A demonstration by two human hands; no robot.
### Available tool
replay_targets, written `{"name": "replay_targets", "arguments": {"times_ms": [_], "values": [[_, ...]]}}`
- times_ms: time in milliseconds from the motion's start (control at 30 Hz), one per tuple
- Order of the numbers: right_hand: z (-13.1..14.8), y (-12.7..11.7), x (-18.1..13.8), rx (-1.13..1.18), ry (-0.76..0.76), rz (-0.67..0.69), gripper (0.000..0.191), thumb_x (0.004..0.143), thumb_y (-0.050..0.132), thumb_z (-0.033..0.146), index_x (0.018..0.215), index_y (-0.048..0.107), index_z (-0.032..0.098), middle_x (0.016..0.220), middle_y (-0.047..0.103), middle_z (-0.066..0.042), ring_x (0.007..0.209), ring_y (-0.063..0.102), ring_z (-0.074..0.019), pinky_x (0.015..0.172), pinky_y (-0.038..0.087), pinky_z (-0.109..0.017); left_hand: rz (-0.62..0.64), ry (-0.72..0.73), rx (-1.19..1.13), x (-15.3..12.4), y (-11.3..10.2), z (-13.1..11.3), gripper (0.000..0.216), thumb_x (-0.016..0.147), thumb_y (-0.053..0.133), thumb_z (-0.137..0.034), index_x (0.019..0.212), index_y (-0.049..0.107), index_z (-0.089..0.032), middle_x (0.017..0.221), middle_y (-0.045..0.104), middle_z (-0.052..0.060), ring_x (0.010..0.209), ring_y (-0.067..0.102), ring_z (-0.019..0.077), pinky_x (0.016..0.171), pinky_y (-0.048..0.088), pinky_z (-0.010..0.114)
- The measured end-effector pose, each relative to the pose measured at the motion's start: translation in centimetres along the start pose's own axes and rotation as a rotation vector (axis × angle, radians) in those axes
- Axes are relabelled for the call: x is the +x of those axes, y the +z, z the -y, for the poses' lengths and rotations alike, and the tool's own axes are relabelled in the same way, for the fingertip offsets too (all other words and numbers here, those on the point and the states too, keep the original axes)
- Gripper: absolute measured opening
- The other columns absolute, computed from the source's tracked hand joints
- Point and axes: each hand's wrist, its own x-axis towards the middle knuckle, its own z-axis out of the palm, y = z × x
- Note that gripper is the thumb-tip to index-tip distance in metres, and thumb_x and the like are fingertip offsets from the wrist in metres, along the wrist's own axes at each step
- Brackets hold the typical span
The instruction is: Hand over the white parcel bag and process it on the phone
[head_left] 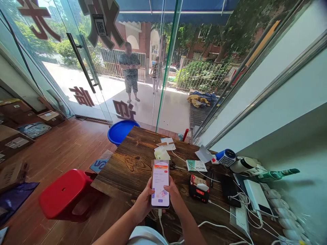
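Holds a lit phone upright over the near edge of the tabletop, with fingers of left hand and right hand clasped round its sides. Trails a white cable below the fingers. Shows a black-and-red device just right of them and a red stool well left.

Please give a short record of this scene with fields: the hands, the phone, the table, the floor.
Left hand: left hand holds the phone by its left edge.
Right hand: right hand holds its right edge.
Phone: screen lit; white cable plugged into its bottom.
Table: wooden table; black and red device right of the phone.
Floor: red stool left of the table; blue basin at its far corner.
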Motion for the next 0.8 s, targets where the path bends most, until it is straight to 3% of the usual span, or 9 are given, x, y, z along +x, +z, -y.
{"name": "replay_targets", "arguments": {"times_ms": [167, 367, 600, 800], "values": [[0.7, -0.2, -1.2, -0.105, 0.004, 0.1, 0.073, 0.058, 0.061, 0.024, 0.13, 0.044, 0.023, 0.108, 0.069, -0.007, 0.087, 0.065, -0.0235, 0.059, 0.048, -0.028, 0.04, 0.035, 0.006, -0.2, 0.0, 0.2, 0.072, 0.062, 0.059, -0.025, 0.131, 0.038, -0.029, 0.116, 0.063, 0.008, 0.075, 0.064, 0.0198, 0.049, 0.049, 0.023], [1.4, 0.2, -1.6, -0.176, -0.029, 0.123, 0.063, 0.064, 0.059, 0.026, 0.127, 0.049, 0.023, 0.111, 0.067, -0.006, 0.096, 0.062, -0.0234, 0.079, 0.051, -0.036, -0.032, 0.031, 0.077, -0.5, 0.4, 0.2, 0.082, 0.063, 0.063, -0.018, 0.137, 0.031, -0.028, 0.103, 0.066, 0.006, 0.064, 0.059, 0.0155, 0.047, 0.053, 0.027], [2.2, 0.6, -2.2, -0.227, -0.007, 0.133, 0.065, 0.065, 0.059, 0.026, 0.129, 0.046, 0.022, 0.106, 0.069, -0.006, 0.075, 0.063, -0.0195, 0.064, 0.049, -0.031, -0.036, 0.019, 0.068, -0.4, 0.5, 0.1, 0.1, 0.055, 0.058, -0.016, 0.144, 0.014, -0.026, 0.107, 0.065, 0.007, 0.064, 0.061, 0.0184, 0.046, 0.054, 0.031], [2.2, 0.9, -2.3, -0.172, -0.022, 0.112, 0.067, 0.064, 0.059, 0.025, 0.129, 0.044, 0.022, 0.103, 0.069, -0.005, 0.073, 0.063, -0.0186, 0.059, 0.047, -0.028, -0.032, 0.027, 0.08, -0.4, 0.5, 0.1, 0.087, 0.06, 0.058, -0.014, 0.14, 0.026, -0.026, 0.101, 0.065, 0.005, 0.062, 0.06, 0.0166, 0.046, 0.053, 0.029]]}}
